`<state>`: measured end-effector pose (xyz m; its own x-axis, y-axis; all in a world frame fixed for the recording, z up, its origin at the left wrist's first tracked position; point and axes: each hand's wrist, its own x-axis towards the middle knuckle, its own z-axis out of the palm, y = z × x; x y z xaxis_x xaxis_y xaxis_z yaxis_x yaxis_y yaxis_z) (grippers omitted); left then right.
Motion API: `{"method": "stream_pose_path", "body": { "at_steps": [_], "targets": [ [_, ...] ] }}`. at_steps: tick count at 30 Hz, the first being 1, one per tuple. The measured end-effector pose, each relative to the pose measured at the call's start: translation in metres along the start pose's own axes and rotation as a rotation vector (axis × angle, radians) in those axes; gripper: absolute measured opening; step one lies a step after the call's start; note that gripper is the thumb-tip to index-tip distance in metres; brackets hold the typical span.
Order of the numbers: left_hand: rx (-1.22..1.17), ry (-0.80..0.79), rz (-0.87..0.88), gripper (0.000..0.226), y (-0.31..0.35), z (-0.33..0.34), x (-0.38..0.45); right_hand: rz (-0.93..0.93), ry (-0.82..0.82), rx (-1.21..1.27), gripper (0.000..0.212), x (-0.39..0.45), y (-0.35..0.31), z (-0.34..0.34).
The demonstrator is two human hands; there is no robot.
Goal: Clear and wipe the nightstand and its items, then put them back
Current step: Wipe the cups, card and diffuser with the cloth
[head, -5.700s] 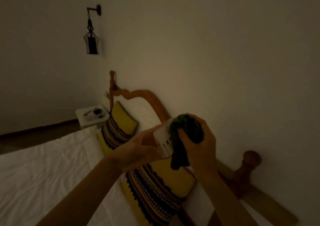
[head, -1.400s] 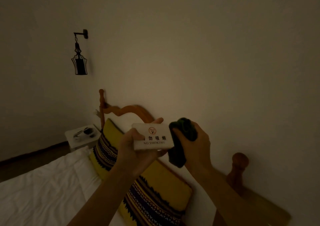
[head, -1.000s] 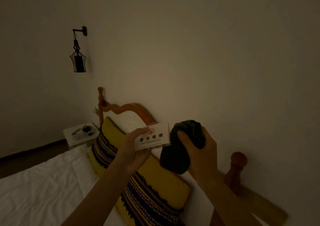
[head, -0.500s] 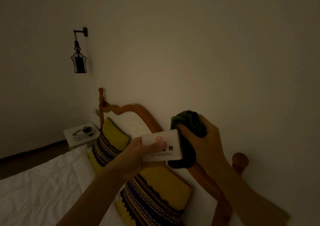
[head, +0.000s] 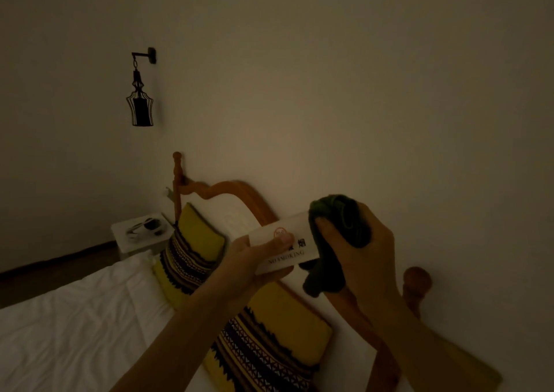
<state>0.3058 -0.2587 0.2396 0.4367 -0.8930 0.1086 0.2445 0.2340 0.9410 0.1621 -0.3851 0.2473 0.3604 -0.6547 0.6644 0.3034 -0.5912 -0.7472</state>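
While a white rectangular no-smoking sign [head: 283, 247] is pinched in the left hand [head: 254, 259], a bunched dark green cloth [head: 338, 241] is clutched against it by the right hand [head: 365, 259].

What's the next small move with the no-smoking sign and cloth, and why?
Probably draw the dark green cloth leftward across the no-smoking sign's printed face. The right hand has the cloth bunched against the sign's right end only, and the left hand grips the other end with its thumb on the face, so the thumb likely must shift.
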Motion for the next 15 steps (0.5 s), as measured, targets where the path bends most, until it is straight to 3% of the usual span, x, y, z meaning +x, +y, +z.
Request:
{"method": "stream_pose_path", "body": {
  "at_steps": [3,5,8,11,14,15],
  "targets": [
    [-0.153,0.095,0.030,0.049,-0.003,-0.002,0.005,-0.026,-0.059,-0.072,0.051,-0.008,0.003,-0.008],
    [-0.111,0.109,0.070,0.038,-0.003,-0.008,0.005,-0.039,-0.127,-0.156,0.051,-0.017,0.007,-0.014],
    [0.145,0.025,0.129,0.032,-0.004,-0.007,0.002,0.030,-0.081,-0.187,0.052,-0.014,0.009,-0.017],
    [0.513,0.095,0.290,0.023,-0.008,0.001,0.003,0.122,0.044,-0.171,0.041,0.002,0.005,-0.015],
    [0.821,0.114,0.455,0.008,-0.009,0.012,0.007,0.063,0.033,-0.334,0.041,0.002,-0.003,-0.004],
    [0.904,0.125,0.490,0.023,-0.012,0.014,0.009,0.046,0.003,-0.339,0.042,-0.003,-0.006,0.003]
  ]
}}
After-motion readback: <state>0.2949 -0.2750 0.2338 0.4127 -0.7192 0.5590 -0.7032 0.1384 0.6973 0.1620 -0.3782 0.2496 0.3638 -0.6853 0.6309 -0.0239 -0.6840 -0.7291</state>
